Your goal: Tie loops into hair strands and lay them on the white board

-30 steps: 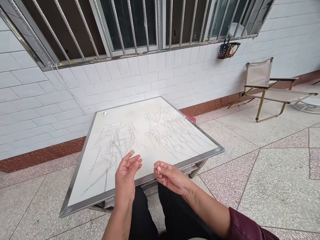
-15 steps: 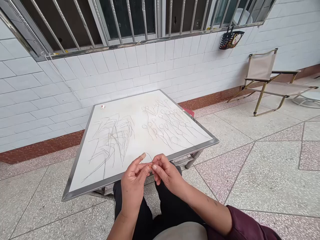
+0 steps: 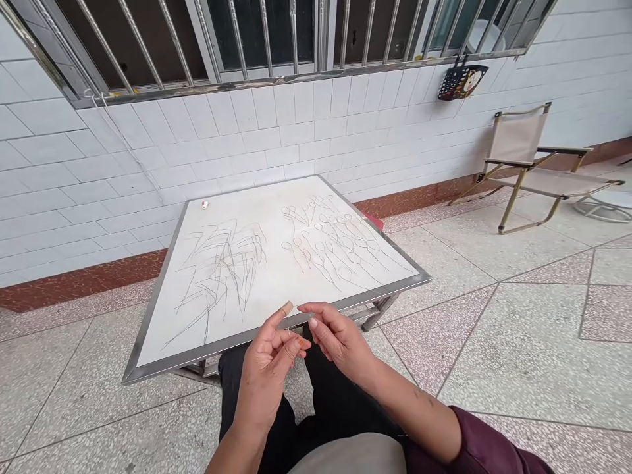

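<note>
Above my lap, at the near edge of the white table (image 3: pixel 276 191), my left hand (image 3: pixel 271 349) pinches a thin wire (image 3: pixel 289 324) between thumb and fingers. Its index finger, with a tan wrap at the tip, points up. My right hand (image 3: pixel 340 339) is just to the right, thumb and index finger apart, with nothing visible between them. Bent thin dark wires (image 3: pixel 217 263) lie in a tangled group on the table's left half. On the right half lie several wires with looped ends (image 3: pixel 326 243).
A small white and red object (image 3: pixel 205 205) sits at the table's far left corner. Behind are a tiled wall (image 3: pixel 276 125) and a barred window. A folding chair (image 3: pixel 523 151) stands at the right, and a dark basket (image 3: pixel 461 82) hangs from the window bars.
My right hand has come away from my left fingers, and its thumb and index finger have spread. The wire in my left hand now shows upright. The view has shifted slightly.
</note>
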Demonstrator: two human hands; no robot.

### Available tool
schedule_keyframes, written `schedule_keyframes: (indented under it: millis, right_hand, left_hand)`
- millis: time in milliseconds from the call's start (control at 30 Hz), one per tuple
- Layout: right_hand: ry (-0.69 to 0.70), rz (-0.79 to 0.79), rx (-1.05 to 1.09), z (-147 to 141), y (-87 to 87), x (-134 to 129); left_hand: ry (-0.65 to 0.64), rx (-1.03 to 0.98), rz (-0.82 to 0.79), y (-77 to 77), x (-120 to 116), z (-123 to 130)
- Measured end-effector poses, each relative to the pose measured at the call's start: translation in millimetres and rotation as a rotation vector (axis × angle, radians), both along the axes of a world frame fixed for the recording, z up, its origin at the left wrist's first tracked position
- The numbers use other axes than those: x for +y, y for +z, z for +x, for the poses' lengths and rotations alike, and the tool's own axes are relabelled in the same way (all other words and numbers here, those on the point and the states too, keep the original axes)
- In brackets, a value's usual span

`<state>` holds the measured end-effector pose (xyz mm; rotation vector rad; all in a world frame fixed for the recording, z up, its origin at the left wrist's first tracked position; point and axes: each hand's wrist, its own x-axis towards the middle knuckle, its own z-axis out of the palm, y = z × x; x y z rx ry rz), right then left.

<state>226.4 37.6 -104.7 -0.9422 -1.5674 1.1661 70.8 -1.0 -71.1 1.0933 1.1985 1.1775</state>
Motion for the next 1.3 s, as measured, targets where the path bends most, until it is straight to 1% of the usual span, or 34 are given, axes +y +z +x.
schedule_keyframes:
  millis: [100, 167, 233, 333, 467, 600, 733, 833, 900, 967, 1033, 1100, 1133, 1200, 1300]
  right_hand:
    - [-0.029, 0.094, -0.065, 8.0, -2.6, -1.0]
    - [-0.021, 0.148, -0.1, 13.5, -4.3, -2.0]
    - [0.02, 0.2, -0.126, 18.5, -5.0, -3.4]
    - [0.125, 0.265, -0.151, 24.6, -4.7, -5.0]
    - [0.243, 0.335, -0.195, 28.9, -3.9, -4.5]
    - [0.367, 0.394, -0.223, 30.5, -2.5, -2.0]
    - [0.477, 0.404, -0.258, 30.9, 0.2, -0.9]
    - [0.512, 0.41, -0.278, 28.6, 1.8, -1.6]
    - [0.517, 0.405, -0.292, 25.8, 2.3, -2.5]
    - [0.503, 0.391, -0.322, 22.1, 2.4, -3.8]
    - [0.466, 0.379, -0.364, 18.1, 2.6, -5.3]
    - [0.434, 0.376, -0.399, 14.2, 3.0, -6.8]
    - [0.428, 0.378, -0.409, 12.4, 3.2, -7.5]
    - [0.414, 0.383, -0.421, 9.7, 3.5, -8.2]
    - [0.349, 0.384, -0.412, 8.4, 2.8, -7.7]
  left_hand:
    - [-0.064, -0.107, -0.039, 9.6, -8.8, -4.4]
    - [-0.112, -0.189, -0.079, 13.4, -14.2, -9.7]
    - [-0.152, -0.252, -0.128, 14.9, -18.9, -17.0]
    - [-0.21, -0.289, -0.206, 14.9, -25.4, -29.6]
    - [-0.251, -0.248, -0.318, 17.1, -33.1, -45.0]
    - [-0.298, -0.158, -0.403, 23.8, -37.1, -59.0]
    - [-0.367, -0.039, -0.426, 27.9, -37.3, -72.8]
    - [-0.417, 0.034, -0.428, 28.2, -36.8, -84.5]
    - [-0.457, 0.118, -0.416, 29.9, -36.3, -92.5]
    - [-0.473, 0.293, -0.362, 33.9, -35.3, -97.7]
    - [-0.42, 0.531, -0.27, 38.9, -33.5, -96.5]
    - [-0.308, 0.719, -0.169, 41.4, -30.7, -87.4]
    - [-0.264, 0.759, -0.122, 41.0, -28.9, -80.4]
    - [-0.206, 0.764, -0.046, 36.2, -24.8, -64.7]
    - [-0.187, 0.705, 0.028, 24.0, -19.2, -47.2]
